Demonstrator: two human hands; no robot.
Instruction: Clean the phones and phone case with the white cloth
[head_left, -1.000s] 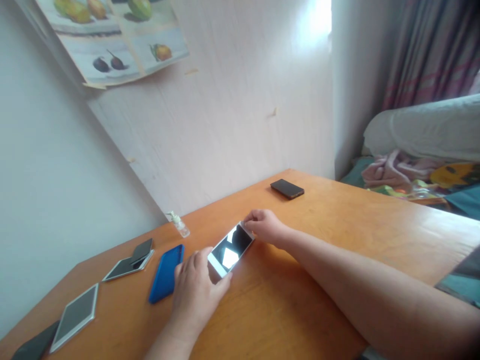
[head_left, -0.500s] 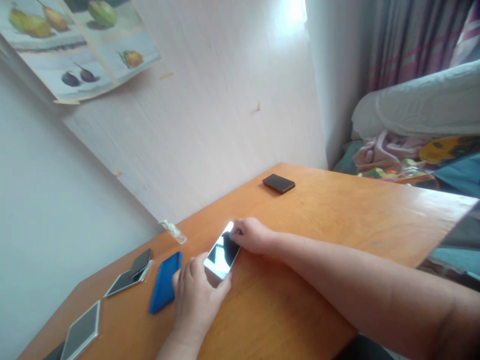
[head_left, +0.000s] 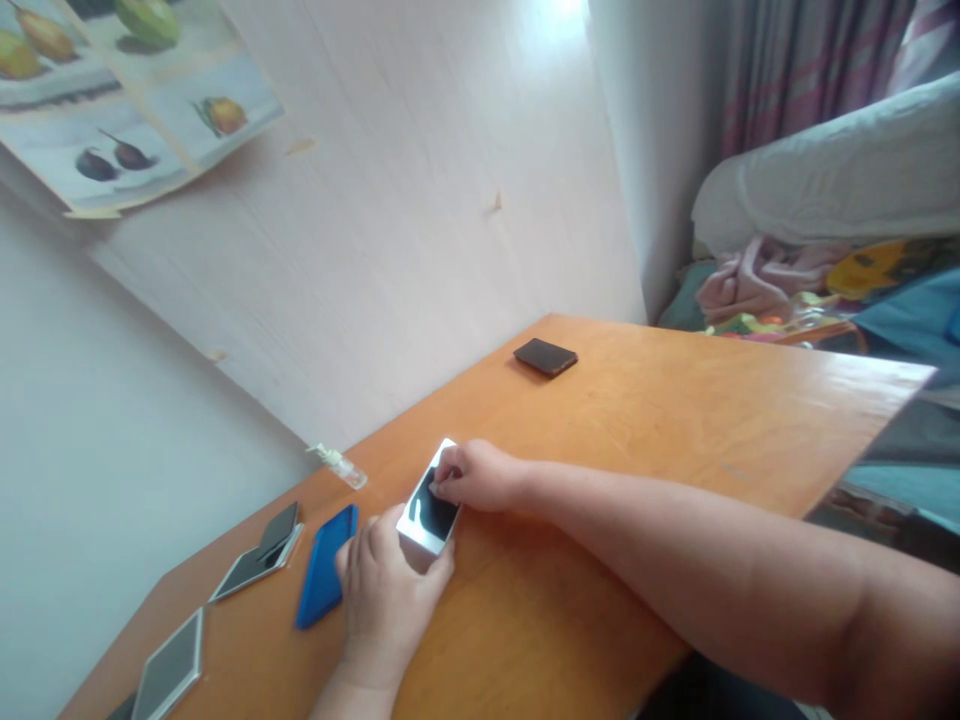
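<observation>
A white smartphone (head_left: 427, 520) with a dark, shiny screen is tilted on the table in front of me. My left hand (head_left: 386, 580) grips its lower end, thumb on one edge and fingers on the other. My right hand (head_left: 472, 475) is over the upper part of the screen, its fingertips pinched together on the glass. A small pale bit shows at those fingertips, too small to name. Just left of my left hand lies a blue case (head_left: 328, 570), flat on the table.
A clear pump bottle (head_left: 345, 468) lies tilted-looking by the wall. Tablets (head_left: 172, 665) and a dark phone (head_left: 279, 530) lie at the left of the wooden table (head_left: 637, 420). Another black phone (head_left: 546, 356) rests at the back. Fruit paintings (head_left: 150, 110) hang above.
My right hand has moved from the phone's top right edge down and inward across the screen. My left hand keeps its hold. The whole view has shifted slightly.
</observation>
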